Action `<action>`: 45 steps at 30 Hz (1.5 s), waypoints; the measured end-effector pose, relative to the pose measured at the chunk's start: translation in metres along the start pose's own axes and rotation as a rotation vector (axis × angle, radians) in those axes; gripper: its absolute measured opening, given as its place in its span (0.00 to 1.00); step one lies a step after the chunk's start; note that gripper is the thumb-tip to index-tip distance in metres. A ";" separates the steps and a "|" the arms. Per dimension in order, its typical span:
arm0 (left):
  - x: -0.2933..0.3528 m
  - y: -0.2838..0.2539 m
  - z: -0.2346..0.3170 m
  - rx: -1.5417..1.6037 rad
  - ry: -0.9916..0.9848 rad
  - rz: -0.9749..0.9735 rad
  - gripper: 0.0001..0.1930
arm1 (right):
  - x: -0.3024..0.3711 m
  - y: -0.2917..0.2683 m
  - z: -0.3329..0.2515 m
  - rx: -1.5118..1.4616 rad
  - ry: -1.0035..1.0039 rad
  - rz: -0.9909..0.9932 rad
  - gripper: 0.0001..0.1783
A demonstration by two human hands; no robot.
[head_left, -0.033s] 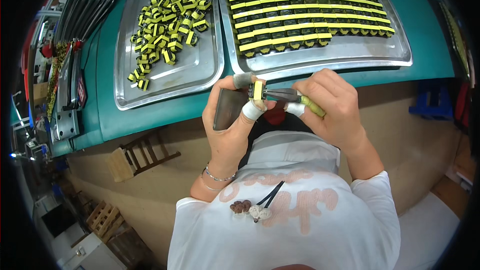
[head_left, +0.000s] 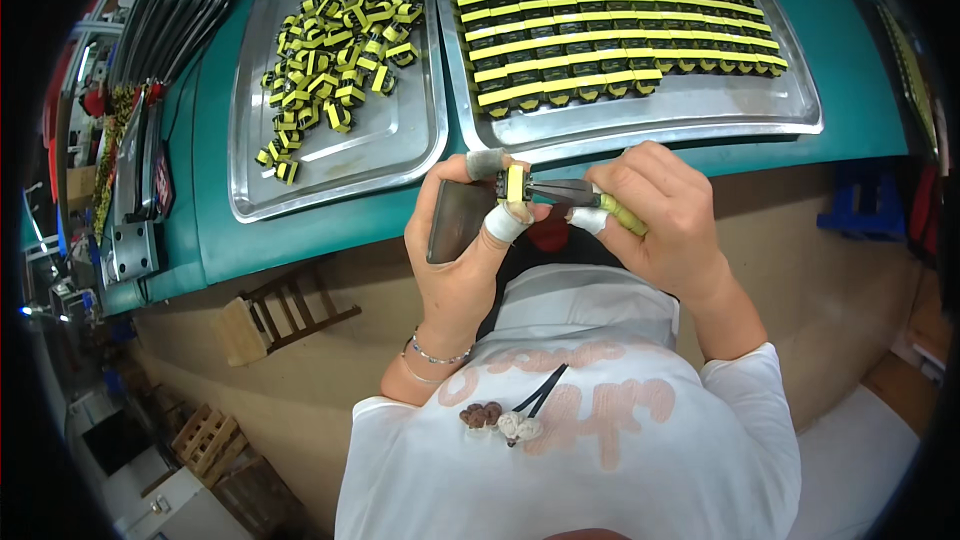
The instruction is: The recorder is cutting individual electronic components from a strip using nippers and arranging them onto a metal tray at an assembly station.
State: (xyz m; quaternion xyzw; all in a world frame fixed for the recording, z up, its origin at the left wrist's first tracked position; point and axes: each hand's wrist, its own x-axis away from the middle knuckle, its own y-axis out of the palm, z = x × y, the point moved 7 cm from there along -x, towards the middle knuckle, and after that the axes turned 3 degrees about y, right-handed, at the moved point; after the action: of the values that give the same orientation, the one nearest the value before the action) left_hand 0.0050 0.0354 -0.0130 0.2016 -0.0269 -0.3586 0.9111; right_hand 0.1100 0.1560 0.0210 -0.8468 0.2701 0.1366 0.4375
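Between the taped thumb and taped forefinger of my left hand (head_left: pixel 455 250) is a small black component with a yellow band (head_left: pixel 515 183), probably a small wound coil or transformer. A flat, dark grey rectangular piece (head_left: pixel 455 220) also lies in that palm, under the curled fingers. My right hand (head_left: pixel 665 210) is closed around dark metal tweezers (head_left: pixel 565 190) with a yellow-green wrapped grip. Their points meet the right side of the component; whether they grip a part of it is too small to tell. White tape covers part of a right finger.
Just beyond my hands, a metal tray (head_left: pixel 720 118) bears neat rows of yellow-banded components. Left of it, another metal tray (head_left: pixel 400 155) holds a loose heap of them. Both stand on a green tabletop (head_left: pixel 215 230). A wooden stool (head_left: pixel 290 315) and a blue stool (head_left: pixel 860 205) are below.
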 end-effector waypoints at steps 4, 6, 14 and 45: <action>-0.006 -0.004 -0.001 -0.046 -0.005 -0.012 0.17 | -0.005 0.005 0.000 -0.010 -0.027 0.019 0.14; -0.007 -0.001 0.002 -0.031 0.039 -0.022 0.16 | -0.005 0.002 -0.002 -0.028 -0.026 0.038 0.14; -0.001 -0.005 -0.013 0.024 0.004 0.059 0.18 | 0.004 -0.014 0.014 -0.314 0.203 0.071 0.14; -0.035 0.028 0.002 0.777 -0.117 0.031 0.18 | 0.001 0.011 0.015 -1.210 0.441 -0.110 0.19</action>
State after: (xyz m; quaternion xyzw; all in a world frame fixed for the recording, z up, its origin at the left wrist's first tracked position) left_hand -0.0036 0.0762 0.0030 0.5103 -0.2154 -0.3187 0.7692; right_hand 0.1046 0.1630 0.0048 -0.9645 0.1852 0.0648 -0.1766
